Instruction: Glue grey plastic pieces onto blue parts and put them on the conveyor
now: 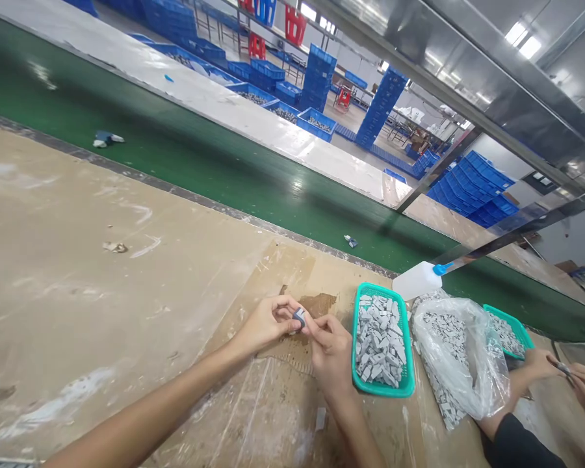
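The left hand [266, 323] and right hand [330, 351] clamp a small grey block [299, 318], dark-banded, between their fingertips.

Honestly nothing's readable here, no labels, brands or numbers I can make out, and the white plastic bottle with a blue cap [416, 281] looks blank, though it's maybe just too blurry to tell.

blue crates [468, 188] stacked beyond a green conveyor [224, 169].
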`<state>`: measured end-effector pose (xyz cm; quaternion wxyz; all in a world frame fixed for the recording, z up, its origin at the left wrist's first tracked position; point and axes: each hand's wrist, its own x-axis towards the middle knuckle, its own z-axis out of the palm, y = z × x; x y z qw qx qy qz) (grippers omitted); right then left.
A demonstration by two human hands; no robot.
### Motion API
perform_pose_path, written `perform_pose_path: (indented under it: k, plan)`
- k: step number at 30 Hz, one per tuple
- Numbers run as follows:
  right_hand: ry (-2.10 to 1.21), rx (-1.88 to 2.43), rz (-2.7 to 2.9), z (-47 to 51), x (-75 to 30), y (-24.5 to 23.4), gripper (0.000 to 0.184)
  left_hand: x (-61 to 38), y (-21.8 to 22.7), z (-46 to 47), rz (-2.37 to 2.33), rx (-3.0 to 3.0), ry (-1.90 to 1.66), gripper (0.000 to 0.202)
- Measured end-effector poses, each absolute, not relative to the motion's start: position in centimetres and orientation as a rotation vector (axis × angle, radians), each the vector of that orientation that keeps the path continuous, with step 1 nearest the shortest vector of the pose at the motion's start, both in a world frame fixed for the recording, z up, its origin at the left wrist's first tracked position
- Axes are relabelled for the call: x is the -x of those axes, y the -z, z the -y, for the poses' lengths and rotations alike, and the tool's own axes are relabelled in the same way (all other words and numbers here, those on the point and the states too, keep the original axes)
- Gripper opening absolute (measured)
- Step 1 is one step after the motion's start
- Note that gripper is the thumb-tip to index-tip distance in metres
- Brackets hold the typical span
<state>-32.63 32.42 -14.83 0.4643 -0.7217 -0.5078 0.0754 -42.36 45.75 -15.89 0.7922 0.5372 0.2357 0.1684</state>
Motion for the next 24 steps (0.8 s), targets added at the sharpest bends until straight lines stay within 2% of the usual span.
perform_pose_path:
  k: [3, 5, 10, 12, 18, 21, 24]
  plan:
    - [-0.375, 1.8, 1.279, -32.6, 31.3, 14.0, 0.026, 42.0, 15.8, -45.9, -0.462, -1.138, -0.37, 0.049]
    - [-0.456, 1.791, 1.234, -32.3, 29.9, 13.0, 0.028, 41.9, 15.7, -45.9, -0.441, -1.006, -0.359, 0.052]
    - [-0.223, 1.869, 1.126, -30.1, 25.7, 10.4, 0.028, 41.9, 15.6, -46.8, -0.624, -0.551, -0.444, 0.018]
    - [-0.098, 1.923, 1.11, -29.1, 24.0, 10.1, 0.029, 41.8, 15.5, -47.4, -0.715, -0.466, -0.495, 0.019]
    - [0.31, 2.193, 0.974, -27.6, 20.0, 13.5, 0.035, 41.4, 14.6, -48.3, -0.855, -0.359, -0.47, 0.025]
    - [0.304, 2.317, 1.038, -27.6, 19.3, 15.8, 0.032, 41.1, 14.3, -48.3, -0.892, -0.377, -0.493, 0.026]
    - [0.262, 2.363, 1.054, -27.7, 19.3, 17.0, 0.025, 40.2, 14.1, -48.8, -0.924, -0.662, -0.503, 0.019]
